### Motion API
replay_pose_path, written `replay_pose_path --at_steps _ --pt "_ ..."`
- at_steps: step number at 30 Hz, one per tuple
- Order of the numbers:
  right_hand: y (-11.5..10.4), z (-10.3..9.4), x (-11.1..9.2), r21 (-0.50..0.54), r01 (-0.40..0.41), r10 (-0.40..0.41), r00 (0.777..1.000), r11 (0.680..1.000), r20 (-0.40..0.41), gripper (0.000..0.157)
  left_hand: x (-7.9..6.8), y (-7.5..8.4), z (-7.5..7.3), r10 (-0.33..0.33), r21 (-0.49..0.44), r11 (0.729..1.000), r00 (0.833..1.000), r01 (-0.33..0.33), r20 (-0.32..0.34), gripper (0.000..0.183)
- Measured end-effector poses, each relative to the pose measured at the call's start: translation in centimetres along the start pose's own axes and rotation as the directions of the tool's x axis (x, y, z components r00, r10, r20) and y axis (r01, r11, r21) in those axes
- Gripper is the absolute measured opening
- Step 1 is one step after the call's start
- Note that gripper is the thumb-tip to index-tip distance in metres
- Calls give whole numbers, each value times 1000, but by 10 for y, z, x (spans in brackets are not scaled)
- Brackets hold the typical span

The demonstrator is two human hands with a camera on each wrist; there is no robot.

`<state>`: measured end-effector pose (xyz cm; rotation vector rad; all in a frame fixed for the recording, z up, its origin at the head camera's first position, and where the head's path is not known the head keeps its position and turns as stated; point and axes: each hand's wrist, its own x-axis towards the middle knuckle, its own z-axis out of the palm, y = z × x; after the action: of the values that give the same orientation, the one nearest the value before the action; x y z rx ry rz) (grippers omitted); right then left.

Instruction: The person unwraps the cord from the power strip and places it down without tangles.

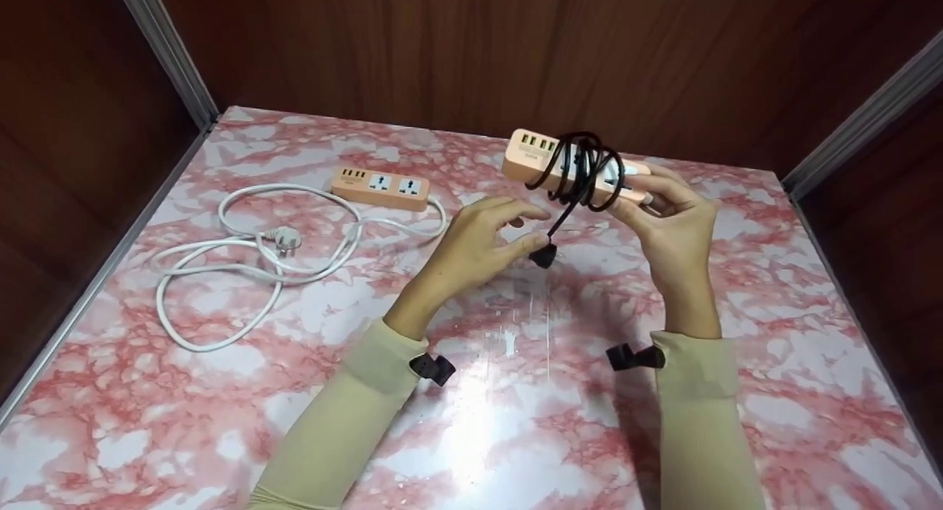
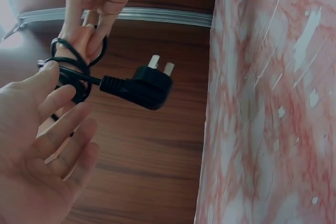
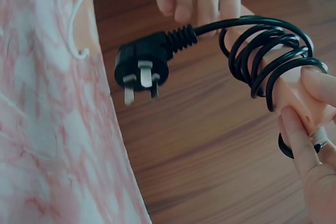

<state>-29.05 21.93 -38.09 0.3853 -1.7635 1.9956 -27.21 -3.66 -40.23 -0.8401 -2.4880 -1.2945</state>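
My right hand (image 1: 678,219) grips one end of an orange power strip (image 1: 524,169), raised above the table and tilted. A black cord (image 3: 257,61) is wound in several loops around the strip's middle. From the loops its black three-pin plug (image 3: 144,61) hangs free, pins exposed. Beside the strip is my left hand (image 1: 479,237), its fingers spread and loosely bent. In the left wrist view, that thumb lies at the black cord; whether it presses on it is unclear. Part of the strip is hidden behind the loops and my right fingers.
On the table at left lies another orange power strip (image 1: 379,194) with a loosely looped white cord (image 1: 191,344) and a white plug (image 1: 284,238). Dark wood panels (image 1: 457,60) enclose the pink marbled table (image 1: 560,436) at the back and sides.
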Motion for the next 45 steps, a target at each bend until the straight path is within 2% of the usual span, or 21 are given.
replay_pose_path --at_steps 6,12,17,22,25,27,34,45 --pt "-7 4 -3 4 6 -6 1000 1000 -6 28 0 6 8 38 2 999 999 -38 -8 33" --pt "-11 4 -4 8 21 -21 1000 1000 -1 30 0 10 18 17 -32 999 1000 -18 -11 32" --pt "-11 5 -5 7 4 -4 1000 1000 3 30 -1 10 21 -20 -116 993 999 15 -41 24" --pt "-12 5 -4 -33 6 -6 1000 999 0 30 -1 9 21 -24 -228 974 996 3 -90 19" --pt "-13 4 -3 -57 11 -12 1000 998 -3 30 0 10 20 -22 -252 968 995 -5 -101 17" --pt "-14 3 -2 -61 7 -7 1000 998 -6 30 -1 11 20 -8 -235 972 994 -17 -108 17" --pt "-13 -1 -3 -53 20 -21 1000 998 -15 30 -1 14 10 90 -76 992 984 -102 -152 20" --pt "-10 -1 -2 -52 38 -37 999 998 11 28 -4 20 -13 192 56 981 960 -185 -202 22"
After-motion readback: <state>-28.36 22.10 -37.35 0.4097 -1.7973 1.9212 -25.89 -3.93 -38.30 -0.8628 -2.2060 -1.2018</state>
